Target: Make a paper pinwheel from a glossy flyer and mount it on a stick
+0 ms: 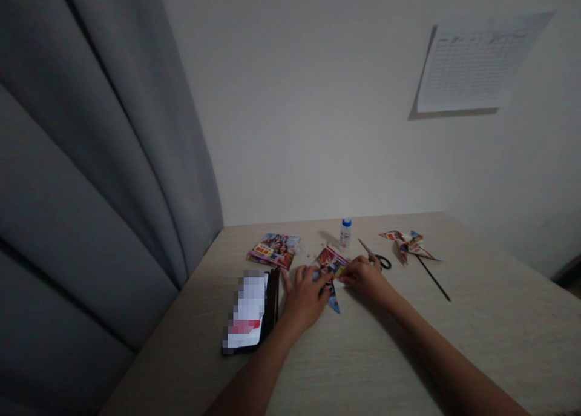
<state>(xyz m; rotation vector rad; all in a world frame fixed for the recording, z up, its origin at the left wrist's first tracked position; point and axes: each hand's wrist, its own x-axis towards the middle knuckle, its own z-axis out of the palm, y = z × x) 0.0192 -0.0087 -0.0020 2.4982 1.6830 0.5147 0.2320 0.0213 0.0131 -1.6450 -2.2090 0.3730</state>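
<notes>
Item 1: printed paper piece (330, 259), one, multicoloured. Place: on the desk (512, 331), in front of the bottle and slightly to its left. Long axis runs from the bottle side towards the wearer, ending in a pointed tip at the near end; the middle is partly covered by fingers.

Item 2: left hand (307, 296). Place: in front of the bottle, to its left. Palm down, fingers spread, index finger and thumb resting on the paper's left part. The paper lies to this hand's right.

Item 3: right hand (367, 277). Place: in front of the bottle, to its right. Fingers curled, thumb and forefinger apparently pinching the paper's right edge; the exact hold is too small to make out. The paper lies to this hand's left, so it sits between the two; both touch it, neither clearly nearer.

Item 4: bottle (345, 234), clear, blue cap, upright; landmark for all entries.

Item 5: scissors (365, 247), black handles, right of the bottle, partly hidden by the right hand.

Item 6: paper pinwheel (411, 246) with dark stick (433, 277), farther right of the bottle.

Item 7: printed sheets (275, 250), stacked, left of the bottle.

Item 8: phone (247, 313), screen blurred, with dark cover (271, 301); left of the bottle, nearer the wearer.
</notes>
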